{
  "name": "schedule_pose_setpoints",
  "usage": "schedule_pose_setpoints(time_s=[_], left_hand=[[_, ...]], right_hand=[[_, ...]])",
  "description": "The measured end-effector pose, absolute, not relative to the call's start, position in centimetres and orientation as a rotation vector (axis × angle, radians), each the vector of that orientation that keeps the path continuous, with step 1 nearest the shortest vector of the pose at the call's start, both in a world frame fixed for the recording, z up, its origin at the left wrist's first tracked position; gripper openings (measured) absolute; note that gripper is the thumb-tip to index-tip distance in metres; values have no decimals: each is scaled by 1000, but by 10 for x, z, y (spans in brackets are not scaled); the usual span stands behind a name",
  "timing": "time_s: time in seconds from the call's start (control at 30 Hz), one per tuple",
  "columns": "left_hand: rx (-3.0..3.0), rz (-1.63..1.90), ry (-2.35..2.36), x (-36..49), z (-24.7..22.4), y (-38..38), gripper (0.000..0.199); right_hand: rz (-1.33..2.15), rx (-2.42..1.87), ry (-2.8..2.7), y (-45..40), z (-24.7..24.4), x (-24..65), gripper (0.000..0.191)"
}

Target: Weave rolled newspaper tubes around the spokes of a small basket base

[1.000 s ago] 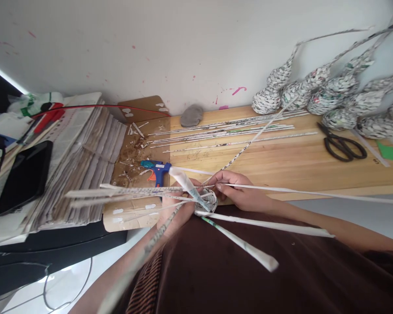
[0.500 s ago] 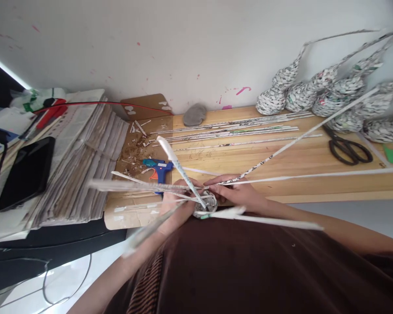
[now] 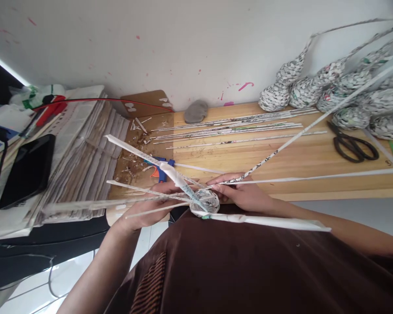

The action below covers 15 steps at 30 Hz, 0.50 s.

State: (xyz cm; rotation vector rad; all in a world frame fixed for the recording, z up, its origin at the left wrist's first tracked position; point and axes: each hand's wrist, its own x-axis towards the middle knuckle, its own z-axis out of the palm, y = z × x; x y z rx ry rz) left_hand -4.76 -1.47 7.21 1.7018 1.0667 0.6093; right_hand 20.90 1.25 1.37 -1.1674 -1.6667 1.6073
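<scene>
From my remote seat, I see the small round basket-like weave of grey-white rolled newspaper [image 3: 212, 201] at the table's near edge, just beyond the brown-clothed lap. The right hand [image 3: 245, 192] pinches a long black-and-white printed paper tube [image 3: 265, 160] between thumb and fingers beside it. The left hand [image 3: 153, 203] reaches to its left side; crossing tubes hide the fingertips, so I cannot tell how firmly they close. I judge the weave light and springy, its tubes stiff but easily creased, so I would hold it by the woven wall, away from the tips. Loose tubes fan out left and right, in the way of the hands. Beyond them on the left lies a blue glue gun with an orange trigger [image 3: 162, 173]; black-handled scissors [image 3: 347, 148] rest far right, near woven gourd-shaped paper forms [image 3: 275, 97].
</scene>
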Motion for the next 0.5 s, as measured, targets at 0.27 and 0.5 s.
schedule_pose_setpoints(time_s=[0.27,0.5], left_hand=[[1386,717,1275,-42,45,-16,28],[1690,744,1436,-28,40,-21,15]], right_hand=[[1649,-1156,-1678,13,16,208,29],[1532,-1108,-1773,16,21,205,24]])
